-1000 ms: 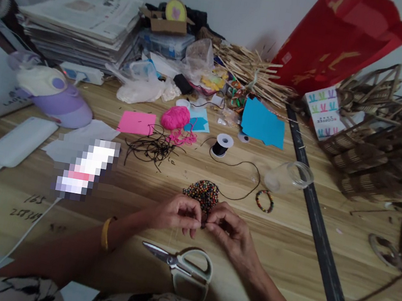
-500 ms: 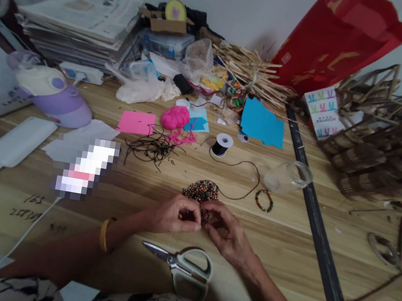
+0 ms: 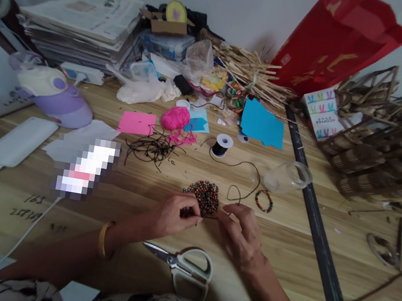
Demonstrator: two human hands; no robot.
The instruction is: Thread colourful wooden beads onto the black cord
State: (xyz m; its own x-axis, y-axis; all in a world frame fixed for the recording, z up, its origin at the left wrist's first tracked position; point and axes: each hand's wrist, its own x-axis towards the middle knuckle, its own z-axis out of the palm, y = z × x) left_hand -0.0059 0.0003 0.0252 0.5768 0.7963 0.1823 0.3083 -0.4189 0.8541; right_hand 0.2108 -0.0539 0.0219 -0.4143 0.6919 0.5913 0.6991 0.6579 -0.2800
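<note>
A pale wall stands behind a wood-grain table, with newspapers stacked at the back left and a red bag at the back right. Near the middle, a heap of small mixed-colour beads lies just beyond the hands.

The left hand, a bangle on its wrist, pinches a thin dark cord between thumb and fingers. The right hand also grips the cord, which stretches between the two along the near edge of the heap. From the right hand, the line loops on the table and curves back to a spool.

Scissors lie with blades apart, nearer the person than the hands. A bead bracelet rests right of the heap, near a clear jar tipped on its side. Left of the spool are a black tangle and pink yarn.
</note>
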